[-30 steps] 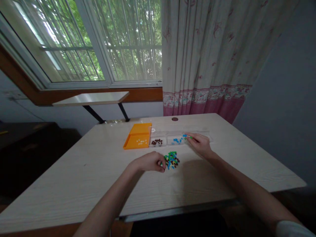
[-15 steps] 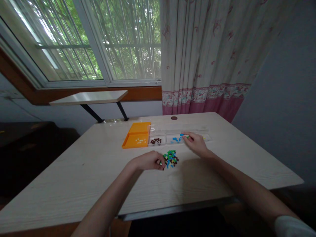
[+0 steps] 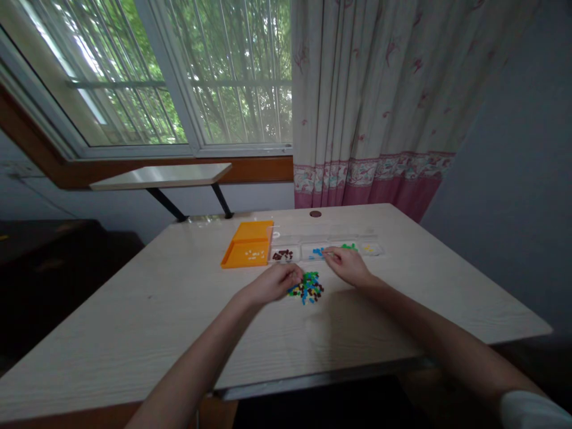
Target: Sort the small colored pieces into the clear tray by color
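A mixed pile of tiny green, blue, brown and yellow plastic pieces [image 3: 309, 289] lies on the table. My left hand [image 3: 277, 282] hovers at the pile's upper left edge, its fingers curled together; whatever they hold is hidden. My right hand [image 3: 347, 265] is at the front of a clear tray [image 3: 300, 260], fingertips pinched beside the blue pieces [image 3: 318, 253]; I cannot make out what is in them. Brown pieces [image 3: 282, 255] sit in the tray's left compartment. Green pieces [image 3: 349, 246] and a few yellow ones [image 3: 368, 248] lie farther right.
An open orange case [image 3: 227, 256] with white pieces [image 3: 255, 254] in it stands left of the tray. Behind are a raised shelf [image 3: 165, 174] on black legs, a round brown disc [image 3: 315, 214] in the tabletop, a window and a curtain [image 3: 370, 107]. The table's front edge [image 3: 322, 381] is near me.
My left hand has risen from the pile's left side toward the tray. My right hand has shifted slightly left and nearer to me, uncovering the green pieces.
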